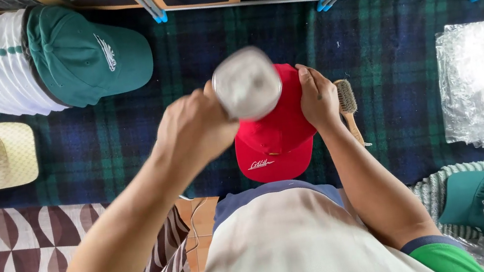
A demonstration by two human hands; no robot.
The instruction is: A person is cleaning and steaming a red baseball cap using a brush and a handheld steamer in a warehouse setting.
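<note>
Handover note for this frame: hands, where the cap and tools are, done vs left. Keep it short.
Left hand: closed around a blurred pale grey cylindrical object, raised over the red cap.
Right hand: laid flat on the right side of the red cap's crown, steadying it.
Red cap: on the dark plaid blanket, brim toward the person.
Brush: wooden handle, lies on the blanket just right of the cap, beside the right hand, not held.
Done: cap laid out and steadied; whether it has been brushed or treated cannot be told.
Left: likely whatever the cylinder is for, then perhaps the brush.
</note>
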